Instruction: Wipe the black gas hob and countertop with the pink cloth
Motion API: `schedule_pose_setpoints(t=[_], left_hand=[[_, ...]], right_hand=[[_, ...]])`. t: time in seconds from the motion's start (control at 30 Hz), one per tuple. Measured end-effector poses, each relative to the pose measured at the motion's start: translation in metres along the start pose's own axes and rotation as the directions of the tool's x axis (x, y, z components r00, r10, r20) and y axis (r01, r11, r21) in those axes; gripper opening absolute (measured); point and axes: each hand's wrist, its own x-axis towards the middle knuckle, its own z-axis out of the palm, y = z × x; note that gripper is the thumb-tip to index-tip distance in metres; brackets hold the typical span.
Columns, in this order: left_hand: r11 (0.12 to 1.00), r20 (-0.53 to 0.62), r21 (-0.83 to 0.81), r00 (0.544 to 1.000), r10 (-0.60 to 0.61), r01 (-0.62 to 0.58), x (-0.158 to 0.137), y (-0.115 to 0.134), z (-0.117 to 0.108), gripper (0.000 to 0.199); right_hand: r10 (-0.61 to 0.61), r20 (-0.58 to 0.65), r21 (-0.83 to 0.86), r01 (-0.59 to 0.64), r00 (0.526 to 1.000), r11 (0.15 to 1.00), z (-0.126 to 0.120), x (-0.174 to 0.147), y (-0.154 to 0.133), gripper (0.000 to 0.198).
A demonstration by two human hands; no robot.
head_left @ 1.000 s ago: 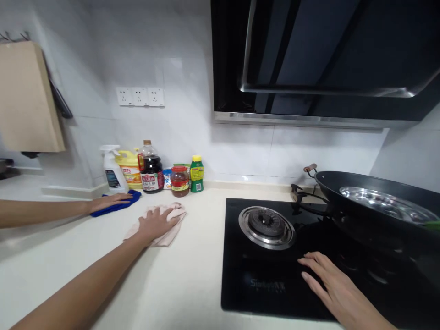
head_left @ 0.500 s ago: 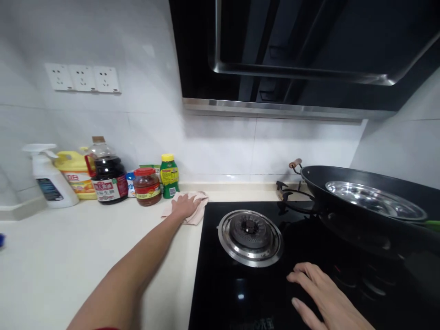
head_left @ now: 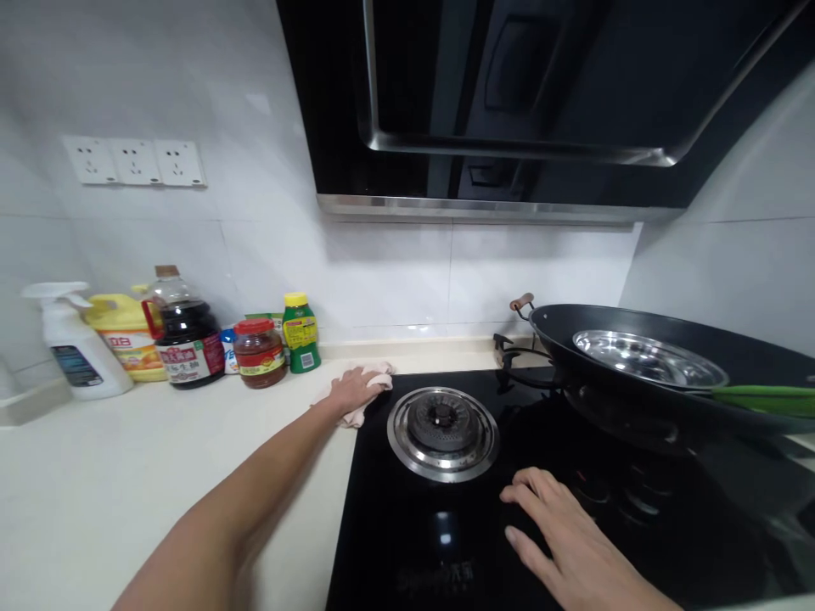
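Note:
My left hand [head_left: 354,392] presses down on a pale pink cloth [head_left: 375,373], its fingers bent over the fabric. The cloth lies bunched at the back of the counter, reaching the rear left corner of the black glass gas hob [head_left: 395,526]. Just right of it is the left burner [head_left: 442,424], a steel ring around a dark burner head with no pan support on it. My right hand [head_left: 560,526] is over the front of the hob, fingers loosely curled and apart, holding nothing.
A black wok [head_left: 598,373] with a steel lid or plate [head_left: 649,361] and something green in it stands at right. Along the wall are a spray bottle [head_left: 82,348], a dark sauce bottle [head_left: 184,339], a red-lidded jar [head_left: 259,352] and a green bottle [head_left: 300,335]. A range hood [head_left: 497,208] hangs above.
My left hand has moved the cloth rightward, from the counter beside the hob onto the hob's rear left corner. My right hand has barely moved over the hob. The view has shifted slightly.

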Motion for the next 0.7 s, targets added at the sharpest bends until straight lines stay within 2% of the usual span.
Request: schedule_pose_setpoints(t=[0.13, 0.23, 0.33, 0.47, 0.53, 0.63, 0.7], left_hand=[[0.998, 0.003, -0.036, 0.998, 0.060, -0.060, -0.045, 0.008, -0.006, 0.059], [0.991, -0.004, -0.075, 0.994, 0.109, -0.109, -0.093, 0.010, -0.011, 0.059], [0.987, -0.013, -0.118, 0.994, 0.107, -0.108, -0.146, 0.013, -0.016, 0.059], [0.964, -0.028, -0.152, 0.976, 0.218, -0.219, -0.224, 0.015, -0.019, 0.036], [0.952, -0.032, -0.145, 0.963, 0.266, -0.268, -0.262, 0.008, -0.020, 0.033], [0.962, -0.016, -0.108, 0.968, 0.251, -0.252, -0.304, -0.017, -0.021, 0.059], [0.977, -0.042, -0.076, 0.979, 0.198, -0.200, -0.317, -0.041, -0.021, 0.081]], right_hand=[[0.009, -0.029, 0.036, -0.007, 1.000, 0.999, 0.003, -0.004, 0.002, 0.038], [0.006, -0.038, 0.046, -0.004, 0.999, 0.999, 0.011, -0.008, 0.009, 0.041], [0.024, -0.047, 0.042, -0.022, 0.999, 0.999, 0.016, -0.012, 0.012, 0.044], [0.041, -0.051, 0.046, -0.039, 0.998, 0.998, 0.018, -0.013, 0.012, 0.047], [0.021, -0.068, 0.044, -0.018, 0.997, 0.999, 0.018, -0.013, 0.012, 0.046], [-0.015, -0.082, 0.045, 0.018, 0.997, 0.999, 0.020, -0.013, 0.015, 0.043], [-0.037, -0.090, 0.049, 0.042, 0.995, 0.998, 0.022, -0.013, 0.017, 0.040]])
